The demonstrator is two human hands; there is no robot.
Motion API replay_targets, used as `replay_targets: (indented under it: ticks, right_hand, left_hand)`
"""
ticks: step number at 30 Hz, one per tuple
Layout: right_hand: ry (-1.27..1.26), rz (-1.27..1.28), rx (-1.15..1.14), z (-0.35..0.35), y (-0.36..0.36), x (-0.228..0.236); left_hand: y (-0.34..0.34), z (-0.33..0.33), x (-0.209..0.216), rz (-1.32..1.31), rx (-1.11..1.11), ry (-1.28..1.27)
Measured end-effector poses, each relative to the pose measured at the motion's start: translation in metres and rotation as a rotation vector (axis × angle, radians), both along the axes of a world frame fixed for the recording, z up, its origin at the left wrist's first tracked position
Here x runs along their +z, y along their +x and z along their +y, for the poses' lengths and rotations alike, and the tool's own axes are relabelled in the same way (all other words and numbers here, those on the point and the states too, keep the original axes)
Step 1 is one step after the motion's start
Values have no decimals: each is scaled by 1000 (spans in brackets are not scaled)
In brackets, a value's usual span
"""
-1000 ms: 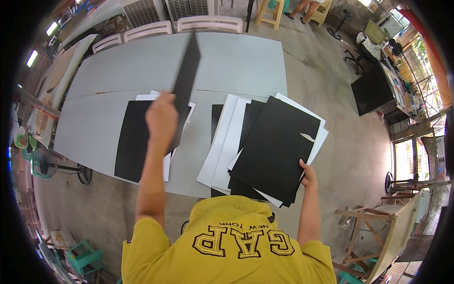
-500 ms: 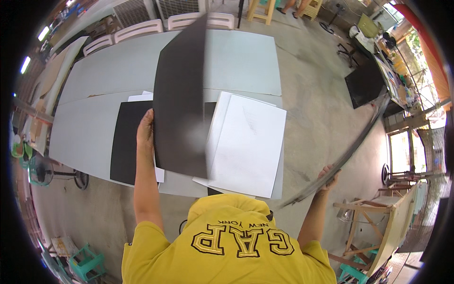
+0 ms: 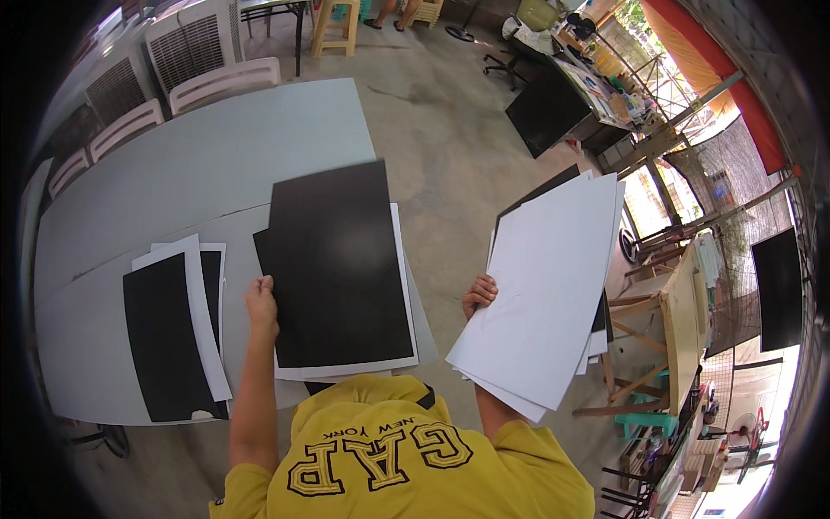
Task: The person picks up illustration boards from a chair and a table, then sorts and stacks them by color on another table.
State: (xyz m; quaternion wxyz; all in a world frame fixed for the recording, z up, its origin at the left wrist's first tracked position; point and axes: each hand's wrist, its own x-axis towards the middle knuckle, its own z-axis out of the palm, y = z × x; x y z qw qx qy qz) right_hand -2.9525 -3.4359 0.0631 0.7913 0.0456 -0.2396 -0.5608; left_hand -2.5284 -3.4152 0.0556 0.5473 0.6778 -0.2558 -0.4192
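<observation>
My left hand [image 3: 262, 303] is closed on the left edge of a large black sheet [image 3: 337, 268]. That sheet covers most of a white sheet [image 3: 406, 294] beneath it, over the table's right end. Off the table's right side, my right hand [image 3: 480, 296] grips several large sheets, its fingers curled over their left edge. A white sheet [image 3: 540, 285] faces up on this bundle, and a black sheet [image 3: 540, 195] shows along its upper edge. Left of my left hand, black sheets [image 3: 164, 342] and white sheets [image 3: 206, 320] lie overlapped on the table.
The pale grey-blue table [image 3: 233, 138] has white chairs [image 3: 225, 84] along its far side. A wooden frame stand [image 3: 679, 320] is at my right. Farther off stand a black desk [image 3: 553, 108] and a wooden stool [image 3: 335, 26].
The view has swung right. The black sheet in my left hand, tilted up before, now lies flatter. My right hand's sheets, seen edge-on and blurred before, now show a white face.
</observation>
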Motion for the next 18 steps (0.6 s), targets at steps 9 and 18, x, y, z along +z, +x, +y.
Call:
replay_targets:
  ticks: [9,18]
  right_hand:
    - [-75,156,-27,-5,8,1]
    - [222,428,-113,8,59,46]
  left_hand:
    - [-47,19,-10,-813,-8,37]
    - [-152,20,224,-81,-863,-440]
